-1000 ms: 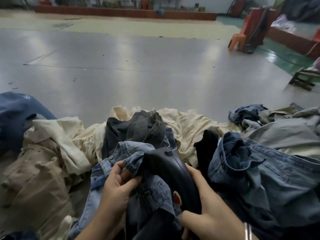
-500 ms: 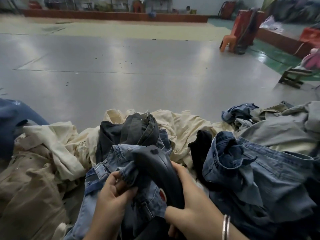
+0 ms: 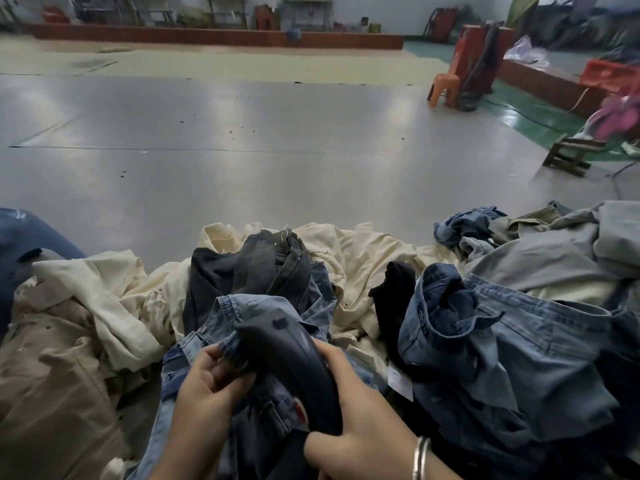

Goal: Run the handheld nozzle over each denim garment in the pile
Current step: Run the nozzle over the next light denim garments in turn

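Fingers (image 3: 221, 358) of the left hand (image 3: 207, 393) are curled round a bunched fold of the light-blue denim garment (image 3: 242, 306), which is pinched against the thumb. The handheld nozzle (image 3: 294, 362), dark and curved, is gripped by the right hand (image 3: 363, 424), whose fingers are wrapped round its handle; its head is laid on the held denim, just beside the left fingers. A metal bangle (image 3: 420, 457) is worn at the right wrist. Further denim (image 3: 502, 341) is heaped to the right, with dark jeans (image 3: 270, 268) behind, and cream cloth (image 3: 353, 258) and tan cloth (image 3: 52, 393) are spread around on the grey floor (image 3: 277, 150). An orange chair (image 3: 446, 84) is seen far off.
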`<state>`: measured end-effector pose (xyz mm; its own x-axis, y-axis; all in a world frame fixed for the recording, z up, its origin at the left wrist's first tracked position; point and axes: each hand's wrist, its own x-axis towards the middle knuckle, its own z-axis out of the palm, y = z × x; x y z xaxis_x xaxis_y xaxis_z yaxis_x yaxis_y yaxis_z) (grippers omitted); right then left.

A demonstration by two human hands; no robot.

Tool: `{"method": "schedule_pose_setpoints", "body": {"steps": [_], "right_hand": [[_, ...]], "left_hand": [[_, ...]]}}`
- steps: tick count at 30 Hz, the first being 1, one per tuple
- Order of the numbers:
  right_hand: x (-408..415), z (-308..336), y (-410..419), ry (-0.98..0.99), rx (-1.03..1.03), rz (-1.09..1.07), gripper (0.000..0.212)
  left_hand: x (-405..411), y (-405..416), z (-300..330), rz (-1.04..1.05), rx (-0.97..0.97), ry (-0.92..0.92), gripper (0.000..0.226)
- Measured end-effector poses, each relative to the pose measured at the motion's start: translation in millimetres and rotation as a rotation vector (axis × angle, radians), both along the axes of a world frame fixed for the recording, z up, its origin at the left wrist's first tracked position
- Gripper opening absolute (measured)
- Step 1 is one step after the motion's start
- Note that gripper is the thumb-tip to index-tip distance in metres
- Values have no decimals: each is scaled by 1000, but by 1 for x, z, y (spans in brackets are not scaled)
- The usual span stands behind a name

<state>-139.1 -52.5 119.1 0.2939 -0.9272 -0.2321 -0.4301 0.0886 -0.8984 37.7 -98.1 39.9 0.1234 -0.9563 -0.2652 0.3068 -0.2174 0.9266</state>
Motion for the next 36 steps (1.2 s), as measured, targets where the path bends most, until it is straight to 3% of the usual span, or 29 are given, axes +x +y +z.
{"method": "schedule_pose_setpoints", "body": {"steps": [6,12,18,24,30,36], "right_hand": [[-5,2,-6,-46,-33,-106,84],[3,3,-4,92,51,126,80],[2,-6,-4,71,22,134,82],[-1,-9,-4,-27,-31,-105,86],[5,-13,-5,64,33,108,85],[-10,-9,-13,-44,-76,-186,83]], "left_hand": [[6,-5,2,38,30,25,38],[8,-8,3,62,41,35,38],[6,-9,1,25,25,25,41],[8,-11,-1,46,53,47,41],[9,-11,2,36,55,53,40],[6,-2,6,-68,22,36,41]]}}
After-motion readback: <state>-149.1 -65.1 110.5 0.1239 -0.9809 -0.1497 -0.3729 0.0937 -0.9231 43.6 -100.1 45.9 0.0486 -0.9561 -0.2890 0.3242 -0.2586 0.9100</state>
